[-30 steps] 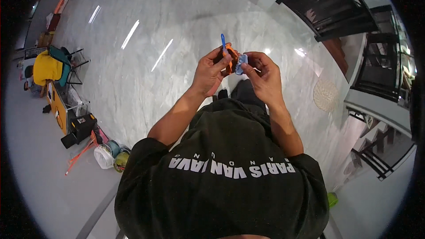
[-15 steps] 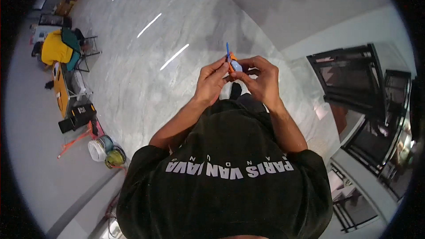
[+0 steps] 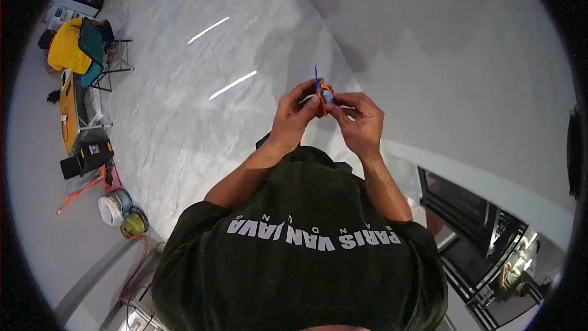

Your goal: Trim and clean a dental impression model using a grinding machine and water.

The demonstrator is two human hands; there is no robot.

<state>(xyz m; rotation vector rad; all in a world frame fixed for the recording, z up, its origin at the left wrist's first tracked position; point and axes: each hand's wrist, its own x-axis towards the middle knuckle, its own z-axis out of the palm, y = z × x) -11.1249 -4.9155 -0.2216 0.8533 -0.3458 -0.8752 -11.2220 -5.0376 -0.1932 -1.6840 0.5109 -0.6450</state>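
Note:
In front of my chest I hold a small orange-and-blue object (image 3: pixel 327 95) whose exact kind I cannot make out. It has an orange body, a rounded blue-grey part on its right side and a thin blue blade (image 3: pixel 316 72) sticking up at its far end. My left hand (image 3: pixel 290 121) pinches the orange part between thumb and fingers. From the other side, the fingertips of my right hand (image 3: pixel 361 124) close on the blue-grey part. Fingers cover some of the object.
Grey marble-look floor (image 3: pixel 202 122) lies beneath, beside a plain grey wall (image 3: pixel 441 55). At left stand a yellow-draped chair (image 3: pixel 68 46), a yellow-topped table (image 3: pixel 68 116), a black case (image 3: pixel 95 154) and round cable reels (image 3: pixel 122 211). Dark-framed windows (image 3: pixel 471 220) are at lower right.
My view has turned, so more wall shows at right and the windows sit lower. Both hands still hold the object, which appears slightly turned between my fingers.

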